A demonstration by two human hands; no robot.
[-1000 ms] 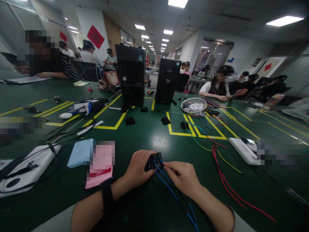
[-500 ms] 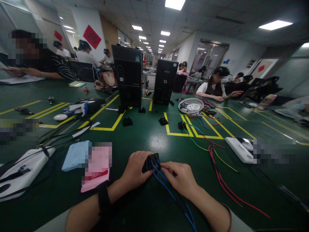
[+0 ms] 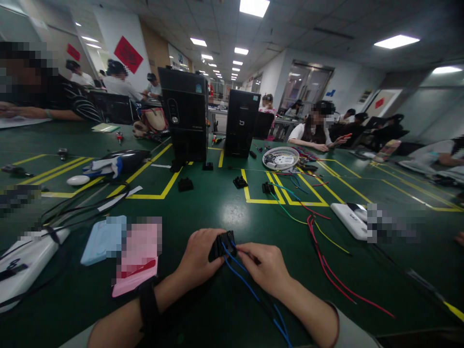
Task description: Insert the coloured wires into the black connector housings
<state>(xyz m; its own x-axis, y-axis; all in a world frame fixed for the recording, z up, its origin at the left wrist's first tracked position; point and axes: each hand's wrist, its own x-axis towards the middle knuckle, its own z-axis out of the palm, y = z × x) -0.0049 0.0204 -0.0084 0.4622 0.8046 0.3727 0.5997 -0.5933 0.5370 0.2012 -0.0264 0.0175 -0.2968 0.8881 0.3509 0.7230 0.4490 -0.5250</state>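
Note:
A small black terminal block [image 3: 225, 243], tilted on its side, is gripped in my left hand [image 3: 201, 251], with the thumb along its near side and the fingers behind it. Blue wires [image 3: 250, 286] lead from its face and run down toward the table's near edge. My right hand [image 3: 266, 266] is closed in a pinch at the block's right edge, thumb and forefinger on a blue wire close to where it enters. The fingertips partly hide that wire's end.
Loose red wires [image 3: 331, 270] and a yellow wire [image 3: 331, 239] lie to the right. More black blocks [image 3: 186, 184] sit ahead, before two black computer towers [image 3: 183, 116]. A white basket [image 3: 281, 166] holds parts. A pink case [image 3: 136, 261] and a pale blue case [image 3: 103, 239] lie left.
The whole view has shifted slightly left as the head turned right. Both hands keep nearly the same hold on the block and wire.

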